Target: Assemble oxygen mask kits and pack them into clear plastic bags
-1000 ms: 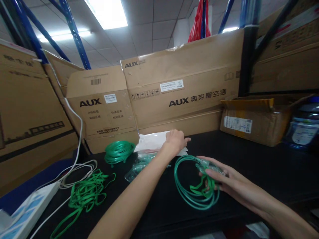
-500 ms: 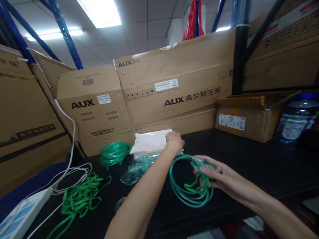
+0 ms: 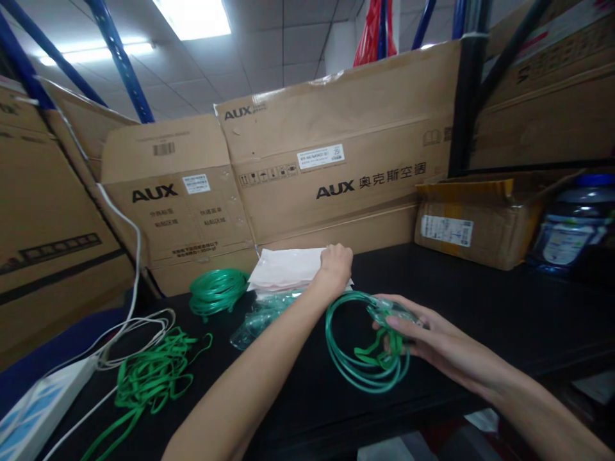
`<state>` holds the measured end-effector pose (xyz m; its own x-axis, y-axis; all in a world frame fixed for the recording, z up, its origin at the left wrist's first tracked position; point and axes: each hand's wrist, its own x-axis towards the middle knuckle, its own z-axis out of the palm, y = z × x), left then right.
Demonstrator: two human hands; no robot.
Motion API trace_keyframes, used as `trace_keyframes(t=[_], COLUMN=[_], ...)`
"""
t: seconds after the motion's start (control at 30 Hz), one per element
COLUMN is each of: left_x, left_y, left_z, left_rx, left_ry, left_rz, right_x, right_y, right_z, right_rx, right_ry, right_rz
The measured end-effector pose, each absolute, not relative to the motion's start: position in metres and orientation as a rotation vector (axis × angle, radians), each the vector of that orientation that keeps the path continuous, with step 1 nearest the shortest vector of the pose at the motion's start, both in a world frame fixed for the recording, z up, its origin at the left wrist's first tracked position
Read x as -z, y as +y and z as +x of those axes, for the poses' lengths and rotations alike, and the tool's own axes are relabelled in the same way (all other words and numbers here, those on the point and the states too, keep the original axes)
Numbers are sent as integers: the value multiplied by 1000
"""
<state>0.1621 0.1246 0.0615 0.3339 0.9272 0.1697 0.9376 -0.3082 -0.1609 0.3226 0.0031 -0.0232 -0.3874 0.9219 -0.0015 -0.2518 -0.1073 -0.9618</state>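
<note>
Near left: white power strip [image 3: 52,397], its cable looping farther back; just right of it, a loose tangle of green elastic strap [image 3: 154,371] on the black tabletop [image 3: 307,410].
Near, right of centre: right hand [image 3: 435,333]. Grip partly closed, thumb uppermost, holding a clear plastic piece [image 3: 379,310]. A coil of thin green tubing [image 3: 372,384] hangs to the left of the fingers, with a short green strap [image 3: 394,342] bunched inside the loop.
Farther, centre: clear greenish plastic pieces [image 3: 262,317], partly behind the left forearm; coil of green tubing [image 3: 218,291] lies left of them. Beyond the pieces, a stack of white sheets [image 3: 286,266]. Left hand [image 3: 337,266] at its right edge, fingers curled; fingertips hidden, so cannot tell whether this grip has hold of a sheet.
Far right: open carton [image 3: 494,237], blue-capped container [image 3: 574,224] beside it. Far side: printed cardboard [image 3: 346,147] standing upright.
</note>
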Motion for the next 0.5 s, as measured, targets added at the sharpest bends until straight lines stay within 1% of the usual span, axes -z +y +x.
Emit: trace_keyframes(t=[0.13,0.23,0.33,0.5], left_x=[-82,-88,-80,-53], left_y=[105,82,61,46], left_z=[137,112,90,70], left_rx=[214,338,424,507], left_ry=[-1631,-1569,-1453,-1254], left_rz=[-2285,-2251,-2326,-2509], right_x=[21,21,23,26], right_y=[2,2,2,3], right_z=[322,322,325,327], right_rx=[-1654,-1658,-1688,-1695], right_ry=[-1242,-1246,-1249,-1257], right_rz=[-815,-797,-765,-760])
